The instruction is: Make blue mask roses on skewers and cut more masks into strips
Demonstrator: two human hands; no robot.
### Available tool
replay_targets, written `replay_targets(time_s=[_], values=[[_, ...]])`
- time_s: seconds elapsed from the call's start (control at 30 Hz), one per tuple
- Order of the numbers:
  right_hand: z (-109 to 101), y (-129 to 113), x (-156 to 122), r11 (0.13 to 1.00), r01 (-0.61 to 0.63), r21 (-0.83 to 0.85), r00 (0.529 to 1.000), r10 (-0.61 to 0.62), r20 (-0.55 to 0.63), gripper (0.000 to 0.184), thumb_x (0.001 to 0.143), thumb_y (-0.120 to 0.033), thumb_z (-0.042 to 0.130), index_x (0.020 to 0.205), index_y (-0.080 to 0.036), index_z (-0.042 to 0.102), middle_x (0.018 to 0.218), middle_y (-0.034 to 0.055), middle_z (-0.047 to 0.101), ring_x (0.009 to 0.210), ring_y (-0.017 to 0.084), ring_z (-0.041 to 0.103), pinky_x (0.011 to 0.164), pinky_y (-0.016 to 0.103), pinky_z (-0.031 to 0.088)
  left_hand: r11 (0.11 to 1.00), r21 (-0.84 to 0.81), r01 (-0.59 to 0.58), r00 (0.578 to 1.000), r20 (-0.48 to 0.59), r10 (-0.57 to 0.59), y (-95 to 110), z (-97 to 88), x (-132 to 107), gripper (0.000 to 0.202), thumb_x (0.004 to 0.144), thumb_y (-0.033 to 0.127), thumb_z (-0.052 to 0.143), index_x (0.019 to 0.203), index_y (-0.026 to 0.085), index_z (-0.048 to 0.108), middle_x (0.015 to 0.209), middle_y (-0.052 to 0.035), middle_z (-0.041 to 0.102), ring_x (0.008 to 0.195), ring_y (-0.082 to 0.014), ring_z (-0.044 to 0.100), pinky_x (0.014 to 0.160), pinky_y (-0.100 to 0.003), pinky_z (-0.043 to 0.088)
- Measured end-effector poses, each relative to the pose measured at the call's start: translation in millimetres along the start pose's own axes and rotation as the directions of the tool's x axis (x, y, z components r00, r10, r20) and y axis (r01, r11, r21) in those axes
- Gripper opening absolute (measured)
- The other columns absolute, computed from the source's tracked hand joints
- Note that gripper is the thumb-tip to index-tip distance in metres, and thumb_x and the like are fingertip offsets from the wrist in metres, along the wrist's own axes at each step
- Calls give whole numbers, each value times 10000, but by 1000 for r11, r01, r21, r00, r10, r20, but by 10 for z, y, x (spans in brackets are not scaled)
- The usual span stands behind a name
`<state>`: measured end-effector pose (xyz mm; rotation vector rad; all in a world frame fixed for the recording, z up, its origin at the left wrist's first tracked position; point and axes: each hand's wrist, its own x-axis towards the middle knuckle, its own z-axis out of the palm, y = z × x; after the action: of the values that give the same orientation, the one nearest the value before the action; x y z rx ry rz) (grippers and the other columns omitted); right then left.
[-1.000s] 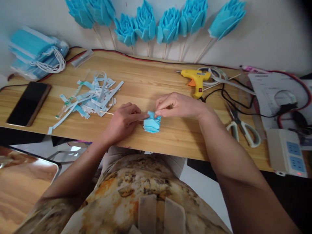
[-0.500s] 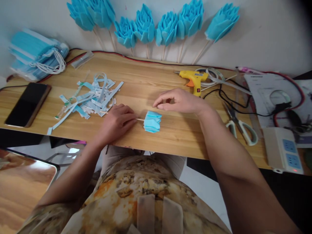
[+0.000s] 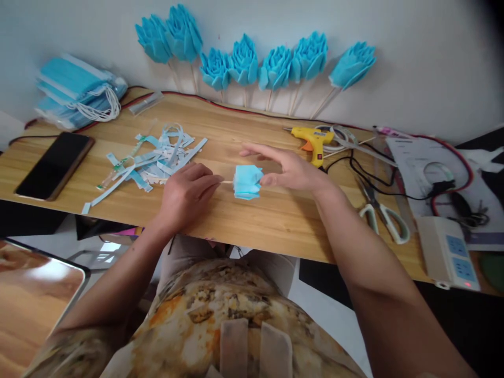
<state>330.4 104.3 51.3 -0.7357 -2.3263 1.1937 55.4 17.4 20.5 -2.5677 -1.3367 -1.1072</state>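
Observation:
Pinched in my left hand (image 3: 191, 191) is a thin wooden stick (image 3: 227, 182), lying roughly level above the table. On the stick's right end sits a blue flower head (image 3: 248, 181) of folded, layered petals. My right hand (image 3: 281, 168) is spread around the flower's right side, fingers apart, with the thumb close to the petal tips. Whether the thumb touches them I cannot tell. Left of my left hand lies a pile of pale blue and white cut strips (image 3: 161, 155).
Several finished blue flowers (image 3: 244, 60) on sticks lean against the wall. A yellow glue gun (image 3: 315, 140), scissors (image 3: 380, 207) and a power strip (image 3: 447, 252) lie to the right. At left are a phone (image 3: 55, 165) and stacked blue masks (image 3: 73, 81).
My right hand has opened wider and come down beside the flower head. The flower is slightly turned and raised a little in view. The camera view has shifted.

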Motion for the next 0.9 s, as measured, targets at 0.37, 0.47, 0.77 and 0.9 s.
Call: replay_targets(time_s=[0.37,0.47,0.77,0.9], values=[[143,-81,72,933,63,-356,995,-88,-55,782,809,-451,794,1523,-294,516,1399,59,691,1296,327,630,1116,524,461,991,131,-29,994,-101,42,18,77,39,199,1009,219,587,944,181,771,840,-55,704,758,-179,601,660,-301,440],[193,-63,81,901,60,-429,990,-110,-92,689,819,-391,771,1469,-271,578,1353,64,718,1243,324,662,1072,506,490,994,112,2,995,-102,9,14,92,28,192,1004,225,596,938,183,771,847,-57,702,767,-182,603,661,-303,437],[160,-75,59,938,120,-325,941,-212,-264,846,840,-592,754,1570,-305,439,1433,74,666,1379,330,575,1186,552,406,988,-87,131,986,-95,-139,11,57,134,169,980,237,626,914,194,775,855,-55,713,826,-190,636,754,-323,481],[34,85,79,968,238,-83,874,-250,-417,1164,737,-839,674,1666,-380,143,1660,61,425,1565,300,350,1275,515,314,869,-435,234,940,-128,-317,-70,47,350,99,917,279,712,888,200,765,823,-23,713,782,-163,636,750,-300,502]])
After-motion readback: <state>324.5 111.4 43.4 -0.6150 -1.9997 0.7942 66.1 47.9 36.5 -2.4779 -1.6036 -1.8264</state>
